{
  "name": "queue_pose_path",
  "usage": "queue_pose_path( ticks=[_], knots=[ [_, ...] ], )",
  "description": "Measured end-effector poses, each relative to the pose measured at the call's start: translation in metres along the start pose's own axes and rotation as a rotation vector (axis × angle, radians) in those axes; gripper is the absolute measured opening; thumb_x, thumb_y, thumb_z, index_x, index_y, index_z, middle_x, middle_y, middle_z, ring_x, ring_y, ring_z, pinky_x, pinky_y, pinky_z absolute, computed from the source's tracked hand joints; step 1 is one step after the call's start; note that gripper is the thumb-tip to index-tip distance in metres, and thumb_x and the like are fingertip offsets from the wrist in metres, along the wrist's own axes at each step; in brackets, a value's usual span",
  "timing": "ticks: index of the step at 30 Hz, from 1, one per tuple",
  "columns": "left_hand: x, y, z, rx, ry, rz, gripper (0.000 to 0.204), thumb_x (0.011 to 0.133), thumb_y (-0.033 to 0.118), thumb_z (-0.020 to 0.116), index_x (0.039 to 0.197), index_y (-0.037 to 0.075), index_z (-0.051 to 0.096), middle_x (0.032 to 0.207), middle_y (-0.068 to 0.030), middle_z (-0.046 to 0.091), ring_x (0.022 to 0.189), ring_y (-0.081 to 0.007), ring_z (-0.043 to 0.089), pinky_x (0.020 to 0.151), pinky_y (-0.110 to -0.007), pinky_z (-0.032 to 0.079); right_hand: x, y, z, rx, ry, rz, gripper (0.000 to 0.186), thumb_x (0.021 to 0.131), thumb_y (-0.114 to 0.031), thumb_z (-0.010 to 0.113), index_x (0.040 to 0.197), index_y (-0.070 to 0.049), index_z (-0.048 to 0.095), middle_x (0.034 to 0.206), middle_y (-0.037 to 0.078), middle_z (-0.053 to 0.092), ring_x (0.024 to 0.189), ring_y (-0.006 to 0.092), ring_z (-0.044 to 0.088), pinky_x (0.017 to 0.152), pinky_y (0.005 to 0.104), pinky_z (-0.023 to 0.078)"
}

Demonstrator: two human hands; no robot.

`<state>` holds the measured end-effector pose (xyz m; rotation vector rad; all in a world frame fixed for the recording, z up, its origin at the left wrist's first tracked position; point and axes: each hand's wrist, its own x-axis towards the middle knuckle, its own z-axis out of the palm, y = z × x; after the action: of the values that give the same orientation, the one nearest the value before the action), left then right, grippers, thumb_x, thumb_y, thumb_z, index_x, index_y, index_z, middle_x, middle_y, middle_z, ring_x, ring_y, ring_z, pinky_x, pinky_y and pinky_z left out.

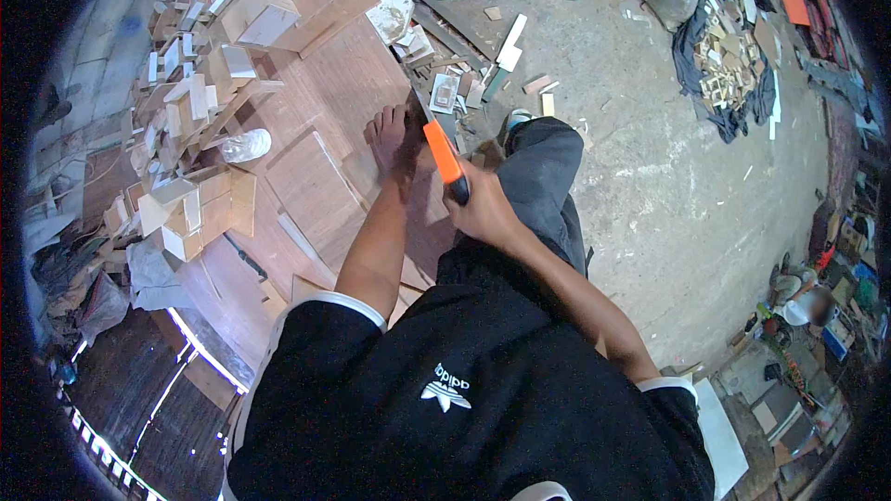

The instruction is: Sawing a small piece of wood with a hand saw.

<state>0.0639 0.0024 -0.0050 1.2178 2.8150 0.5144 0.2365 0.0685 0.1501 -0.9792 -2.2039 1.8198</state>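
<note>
My right hand [484,209] is wrapped round the orange and black handle of a handsaw [444,158]. The thin grey blade runs forward from the handle, along the right edge of a reddish-brown plywood sheet [348,74]. Just left of the saw, my left hand [390,134] lies on the plywood with its fingers spread, pressing down and holding nothing. How deep the blade sits in the wood cannot be made out.
Wooden box-like pieces [218,209] and a clear plastic bottle [246,146] stand on the left. Offcuts and a small clear container [445,93] lie ahead on the concrete floor [668,204]. At the far right, a dark sack [691,60] holds wood scraps.
</note>
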Motion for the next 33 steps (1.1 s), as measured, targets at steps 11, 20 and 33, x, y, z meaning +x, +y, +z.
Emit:
queue_pose_path(
  ticks=[11,20,33],
  knots=[
    [0.000,-0.002,0.001,0.072,0.051,0.029,0.017,0.086,0.030,0.053,0.094,0.015,0.056,0.090,-0.0050,0.053,0.093,-0.0244,0.053,0.087,-0.040,0.039,-0.013,-0.003,-0.002,-0.049,0.023,-0.091,0.040,0.071,0.000,0.064,0.109,0.001,0.054,0.085,0.027,0.062,0.087,0.0458,0.061,0.073,0.0459,0.050],
    [-0.007,0.006,-0.023,0.115,-0.006,0.043,0.027,0.082,0.028,0.059,0.103,0.012,0.056,0.096,-0.0056,0.054,0.097,-0.0268,0.053,0.085,-0.043,0.039,-0.073,-0.049,-0.013,0.012,-0.078,0.053,0.050,0.072,-0.001,0.065,0.120,-0.001,0.052,0.086,0.027,0.062,0.086,0.0465,0.061,0.073,0.0442,0.052],
    [-0.005,-0.002,-0.017,0.012,0.022,-0.034,0.018,0.083,0.028,0.057,0.091,0.012,0.058,0.091,-0.0093,0.053,0.094,-0.0287,0.051,0.087,-0.042,0.037,-0.049,-0.018,0.004,-0.075,-0.011,-0.025,0.044,0.071,0.001,0.064,0.114,0.000,0.054,0.084,0.027,0.061,0.084,0.0453,0.062,0.070,0.0443,0.051]
  ],
)
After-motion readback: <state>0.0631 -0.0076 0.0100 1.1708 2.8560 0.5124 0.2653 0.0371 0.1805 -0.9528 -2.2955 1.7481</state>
